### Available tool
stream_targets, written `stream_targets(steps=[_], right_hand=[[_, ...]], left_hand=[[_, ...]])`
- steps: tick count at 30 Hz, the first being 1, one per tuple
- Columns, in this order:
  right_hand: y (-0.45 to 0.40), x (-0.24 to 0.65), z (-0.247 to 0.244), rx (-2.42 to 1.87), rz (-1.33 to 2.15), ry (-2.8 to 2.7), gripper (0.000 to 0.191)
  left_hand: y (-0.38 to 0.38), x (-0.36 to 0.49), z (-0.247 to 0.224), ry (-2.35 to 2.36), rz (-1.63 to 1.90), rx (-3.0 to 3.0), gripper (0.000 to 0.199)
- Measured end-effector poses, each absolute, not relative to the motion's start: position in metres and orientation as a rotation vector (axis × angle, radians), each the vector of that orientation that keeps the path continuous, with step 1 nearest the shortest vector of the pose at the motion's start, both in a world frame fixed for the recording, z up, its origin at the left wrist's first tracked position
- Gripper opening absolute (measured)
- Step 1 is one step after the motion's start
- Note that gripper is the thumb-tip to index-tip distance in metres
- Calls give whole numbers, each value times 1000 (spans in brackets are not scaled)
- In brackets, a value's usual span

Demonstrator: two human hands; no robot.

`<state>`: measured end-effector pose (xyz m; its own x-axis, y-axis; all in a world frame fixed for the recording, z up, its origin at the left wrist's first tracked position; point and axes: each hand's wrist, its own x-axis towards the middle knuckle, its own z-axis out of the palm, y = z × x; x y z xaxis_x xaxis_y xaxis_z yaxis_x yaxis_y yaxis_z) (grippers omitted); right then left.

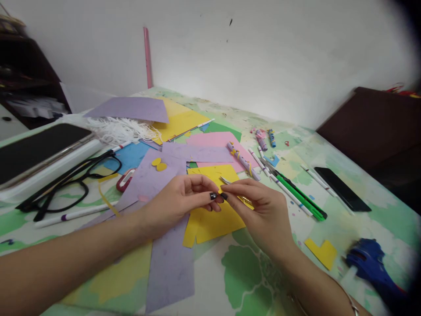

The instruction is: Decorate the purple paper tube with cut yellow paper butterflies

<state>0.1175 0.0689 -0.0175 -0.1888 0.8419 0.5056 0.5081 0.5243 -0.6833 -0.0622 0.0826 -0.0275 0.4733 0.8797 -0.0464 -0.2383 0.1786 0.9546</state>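
My left hand [194, 195] and my right hand [259, 208] meet fingertip to fingertip over a yellow paper sheet [217, 224]. A tiny yellow paper piece [220, 190] is pinched between the fingertips of both. Scissors, their metal tip [225, 180] showing above my right fingers, are partly hidden by that hand. Under my left wrist lie purple paper strips [174, 272]. Two small yellow paper rounds [159, 164] rest on the purple paper beyond my left hand. A purple paper roll with yellow strips [243, 160] lies beyond my right hand.
Black glasses [80, 180] and a tablet [39, 149] lie left, near white yarn [123, 131]. A green cutter [301, 197], white pens [279, 182] and a phone [342, 188] are right. A blue glue gun [373, 263] sits at the lower right.
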Motion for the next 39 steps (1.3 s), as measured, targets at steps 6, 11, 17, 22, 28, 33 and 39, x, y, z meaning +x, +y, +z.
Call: stream_targets(steps=[6, 11, 17, 22, 28, 33, 39], right_hand=[[69, 116, -19, -1112, 512, -1818, 15], [68, 116, -19, -1112, 495, -1826, 15], [69, 115, -18, -1115, 477, -1845, 16], [68, 115, -17, -1103, 467, -1836, 17], [66, 113, -15, -1117, 509, -1864, 17], [67, 111, -12, -1107, 761, -1816, 21], [69, 112, -9, -1163, 1190, -1707, 19]], left_hand=[[83, -62, -27, 774, 917, 1177, 6], [83, -62, -29, 776, 912, 1192, 10], [82, -62, -28, 776, 906, 1198, 6], [82, -62, -27, 800, 918, 1207, 6], [83, -61, -26, 814, 914, 1230, 3], [82, -62, -23, 853, 874, 1274, 3], [84, -65, -24, 872, 792, 1381, 9]])
